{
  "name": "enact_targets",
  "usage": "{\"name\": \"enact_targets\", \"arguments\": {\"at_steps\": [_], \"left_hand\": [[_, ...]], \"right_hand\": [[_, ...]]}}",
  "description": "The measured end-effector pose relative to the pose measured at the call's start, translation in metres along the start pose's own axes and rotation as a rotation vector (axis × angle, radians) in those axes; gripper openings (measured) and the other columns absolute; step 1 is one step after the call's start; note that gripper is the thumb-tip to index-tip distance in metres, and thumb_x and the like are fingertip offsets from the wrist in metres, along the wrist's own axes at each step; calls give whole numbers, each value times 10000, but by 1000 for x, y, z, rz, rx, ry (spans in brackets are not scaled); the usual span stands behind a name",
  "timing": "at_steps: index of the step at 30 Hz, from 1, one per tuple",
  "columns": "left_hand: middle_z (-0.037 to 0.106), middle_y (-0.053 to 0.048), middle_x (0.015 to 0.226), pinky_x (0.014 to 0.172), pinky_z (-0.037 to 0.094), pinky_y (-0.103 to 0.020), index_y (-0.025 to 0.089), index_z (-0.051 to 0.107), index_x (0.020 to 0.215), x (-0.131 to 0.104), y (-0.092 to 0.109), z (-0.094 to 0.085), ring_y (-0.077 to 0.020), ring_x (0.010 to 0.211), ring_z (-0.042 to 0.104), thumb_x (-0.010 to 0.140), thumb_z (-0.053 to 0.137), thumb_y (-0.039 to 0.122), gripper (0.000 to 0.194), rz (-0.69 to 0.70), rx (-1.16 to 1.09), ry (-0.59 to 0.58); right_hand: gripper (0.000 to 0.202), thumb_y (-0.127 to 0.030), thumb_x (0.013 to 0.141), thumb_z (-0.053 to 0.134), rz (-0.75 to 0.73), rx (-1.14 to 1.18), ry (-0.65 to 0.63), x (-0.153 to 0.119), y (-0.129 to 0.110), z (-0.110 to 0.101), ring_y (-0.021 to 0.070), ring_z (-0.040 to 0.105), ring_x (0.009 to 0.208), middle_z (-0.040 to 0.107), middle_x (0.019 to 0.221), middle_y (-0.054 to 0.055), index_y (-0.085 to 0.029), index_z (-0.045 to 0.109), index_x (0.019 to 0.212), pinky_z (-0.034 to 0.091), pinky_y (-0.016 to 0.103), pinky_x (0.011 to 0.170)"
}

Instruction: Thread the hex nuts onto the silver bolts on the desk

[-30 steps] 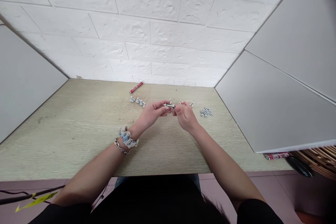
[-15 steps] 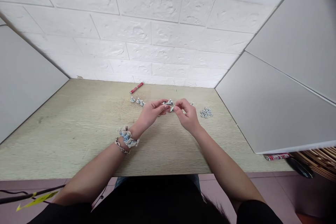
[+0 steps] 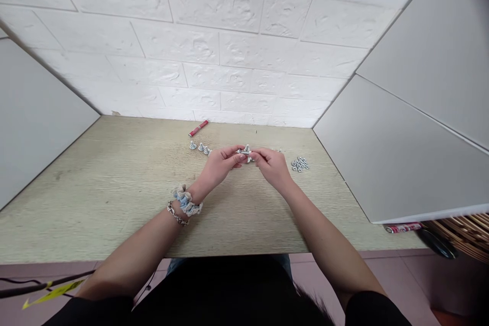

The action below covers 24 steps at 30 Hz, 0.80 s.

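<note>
My left hand (image 3: 220, 164), with a scrunchie and a chain bracelet at the wrist, pinches a silver bolt (image 3: 244, 152) between thumb and fingers. The thumb and index finger of my right hand (image 3: 275, 167) close on the bolt's right end, so both hands meet on it. More bolts (image 3: 201, 146) stand in a row left of my left hand. Other metal pieces lie behind and under my fingers, partly hidden. A cluster of silver nuts (image 3: 300, 164) lies to the right of my right hand.
A red pen-like tube (image 3: 198, 128) lies on the wooden table (image 3: 114, 188) near the white brick wall. Grey panels border both sides. At the lower right are a red patterned tube (image 3: 403, 227), a dark object and a wicker item. A cable with a yellow tag hangs at lower left.
My right hand has moved slightly left, and its fingers have closed onto the right end of the bolt. My left hand has hardly moved.
</note>
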<state>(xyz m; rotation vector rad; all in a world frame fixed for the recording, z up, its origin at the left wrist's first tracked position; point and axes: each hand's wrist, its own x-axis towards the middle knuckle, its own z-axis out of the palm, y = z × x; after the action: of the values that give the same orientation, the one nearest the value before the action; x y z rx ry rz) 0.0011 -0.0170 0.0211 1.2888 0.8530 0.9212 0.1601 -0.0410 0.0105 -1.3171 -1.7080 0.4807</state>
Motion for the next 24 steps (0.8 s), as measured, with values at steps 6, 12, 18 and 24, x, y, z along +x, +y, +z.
{"name": "enact_targets", "arguments": {"at_steps": [6,12,18,24], "left_hand": [[677,-61,845,706,463,-271,152,617,980,-1,7,-1,-162,808,614,650,665,364,396,-37,-35,72],[675,-40,811,703,451,-258,162,627,959,0,4,-3,-147,791,606,668,653,362,354,-12,-10,22],[673,-28,804,673,440,-236,180,636,943,0,2,-2,-145,793,600,680,642,365,321,-20,23,-10],[673,-31,798,683,446,-258,170,631,943,1,1,-1,-154,784,602,652,662,357,347,-31,-1,15]], "right_hand": [[476,-492,839,361,105,2,37,-2,-1,-2,95,447,462,466,455,-18,-175,466,501,335,224,486],[234,-363,798,475,15,32,40,-4,-6,2,75,385,445,497,590,-49,-209,524,968,326,207,471],[280,-401,844,386,13,-87,-74,-2,0,1,96,441,499,528,591,-17,-195,554,756,328,226,514],[445,-474,858,306,54,-114,-67,-5,-1,0,94,373,444,379,448,-29,-191,382,524,274,233,467]]}}
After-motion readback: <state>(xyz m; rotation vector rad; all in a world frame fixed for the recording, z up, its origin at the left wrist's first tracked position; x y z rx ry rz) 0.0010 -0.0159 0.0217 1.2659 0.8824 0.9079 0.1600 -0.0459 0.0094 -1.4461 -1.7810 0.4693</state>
